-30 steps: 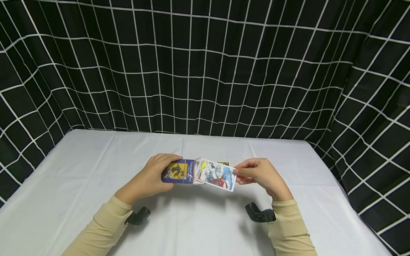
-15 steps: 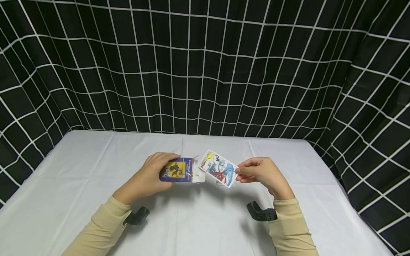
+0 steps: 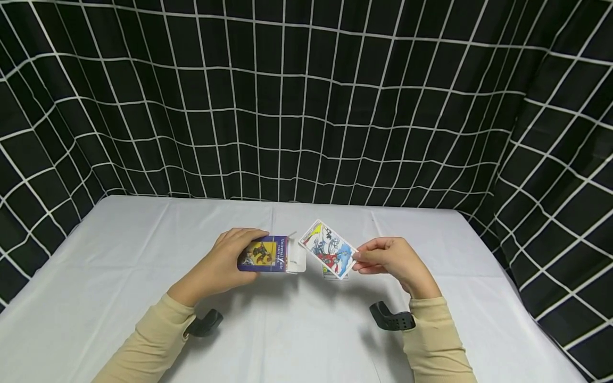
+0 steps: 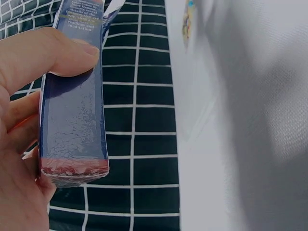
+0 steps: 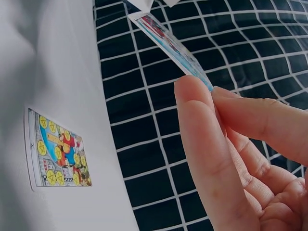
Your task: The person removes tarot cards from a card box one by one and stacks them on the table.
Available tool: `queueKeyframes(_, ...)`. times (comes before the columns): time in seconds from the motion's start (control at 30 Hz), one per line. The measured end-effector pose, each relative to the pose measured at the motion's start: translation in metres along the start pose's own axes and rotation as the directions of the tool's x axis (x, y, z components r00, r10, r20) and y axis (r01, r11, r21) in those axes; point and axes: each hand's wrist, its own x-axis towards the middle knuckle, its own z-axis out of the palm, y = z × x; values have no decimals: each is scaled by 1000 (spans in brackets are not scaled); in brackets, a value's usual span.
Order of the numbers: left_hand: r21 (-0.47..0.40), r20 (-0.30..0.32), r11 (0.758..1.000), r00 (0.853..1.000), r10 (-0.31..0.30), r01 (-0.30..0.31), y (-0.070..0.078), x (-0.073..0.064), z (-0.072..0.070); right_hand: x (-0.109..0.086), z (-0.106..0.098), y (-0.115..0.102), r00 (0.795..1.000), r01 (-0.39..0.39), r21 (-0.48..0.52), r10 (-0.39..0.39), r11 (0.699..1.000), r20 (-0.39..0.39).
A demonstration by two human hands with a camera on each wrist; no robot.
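The left hand (image 3: 234,260) has fingers and thumb wrapped round the tarot box (image 3: 261,254), thumb pressed on a narrow side. The box appears raised above the counter (image 3: 143,234), its mouth towards the right hand (image 3: 395,260). The right hand pinches one corner of a picture card (image 3: 328,250) between thumb and fingers, which leave no gap. The card slants in the air just beside the unfolded flap (image 3: 298,261); contact cannot be confirmed. A loose card (image 5: 60,151) lies picture side up on the counter, partly covered by the held one in the head view.

Assessment: a light corner pinch suits thin card but lets the far end swing, so clearance from the flap deserves care. The left grip should steady the box without squeezing its walls inward. Right-hand movement is best slow, and high enough not to drag the loose card
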Motion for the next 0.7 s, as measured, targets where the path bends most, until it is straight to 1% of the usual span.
queueKeyframes(0.17,2,1,1000,1000,-2,2,0,0,0,2,-3,4,1000,-13,26,13,1000,4)
queueKeyframes(0.5,-1,-5,1000,1000,11,-11,1,0,1,10,-6,17,998,-53,133,50,990,30)
queueKeyframes(0.63,-4,2,1000,1000,13,-13,1,0,1,12,-5,22,997,-78,145,78,986,9)
queueKeyframes(0.7,-3,5,1000,1000,11,-11,1,0,0,14,-3,24,995,-93,146,97,985,-17)
